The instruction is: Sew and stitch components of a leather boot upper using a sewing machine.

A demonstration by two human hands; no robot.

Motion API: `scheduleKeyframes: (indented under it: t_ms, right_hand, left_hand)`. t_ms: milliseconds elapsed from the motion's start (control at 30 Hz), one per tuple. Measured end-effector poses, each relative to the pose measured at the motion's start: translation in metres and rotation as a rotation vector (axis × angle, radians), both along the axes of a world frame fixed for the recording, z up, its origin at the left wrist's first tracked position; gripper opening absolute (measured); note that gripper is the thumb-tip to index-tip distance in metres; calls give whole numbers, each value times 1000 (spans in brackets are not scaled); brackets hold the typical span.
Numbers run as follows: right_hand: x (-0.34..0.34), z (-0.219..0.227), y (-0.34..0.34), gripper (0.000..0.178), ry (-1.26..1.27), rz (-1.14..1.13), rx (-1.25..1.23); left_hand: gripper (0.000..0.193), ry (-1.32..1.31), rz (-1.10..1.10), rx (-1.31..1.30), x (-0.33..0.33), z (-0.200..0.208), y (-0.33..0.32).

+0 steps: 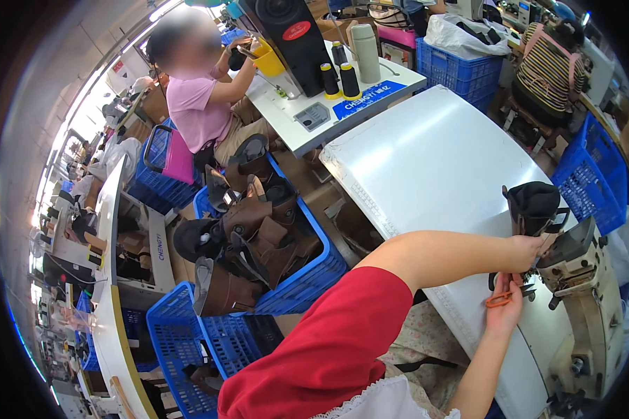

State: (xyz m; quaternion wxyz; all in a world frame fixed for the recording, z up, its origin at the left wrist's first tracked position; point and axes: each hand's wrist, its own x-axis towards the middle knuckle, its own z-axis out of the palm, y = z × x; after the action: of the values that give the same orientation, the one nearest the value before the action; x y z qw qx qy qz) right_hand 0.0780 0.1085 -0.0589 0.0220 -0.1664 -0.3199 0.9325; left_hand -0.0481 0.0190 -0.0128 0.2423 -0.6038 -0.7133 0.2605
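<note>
My left arm in a red sleeve reaches across the white table (426,160) to the sewing machine (573,272) at the right. There my left hand (528,253) is closed on the edge of a dark shoe upper (532,206), which stands by the machine head. Just below it, my right hand (507,307) is curled around a pair of orange-handled scissors (498,299). The dark blades point toward the machine, close to my left fingers. The machine and my left hand partly hide the upper's lower end.
A blue crate (307,279) piled with brown shoe uppers (248,216) stands at the left, another blue crate (182,328) nearer. Beyond my table, a person in pink (196,105) works at another machine table with thread cones (349,80) and a bottle (365,52).
</note>
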Motion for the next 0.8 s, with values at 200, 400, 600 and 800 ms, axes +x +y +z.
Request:
scheduleKeyframes:
  t_ms: [200,400,600,800]
  right_hand:
    - [4,2,-6,35,19,9,27]
    - [13,7,-3,38,43,42,48]
    - [31,30,-18,48,42,45,145]
    - [42,36,-14,50,-25,-63,200]
  left_hand:
    - [26,4,17,50,1,-12,-6]
    - [29,50,34,67,5,-8,-5]
    - [26,89,72,60,8,-23,-10]
    - [36,124,69,101,19,-24,4]
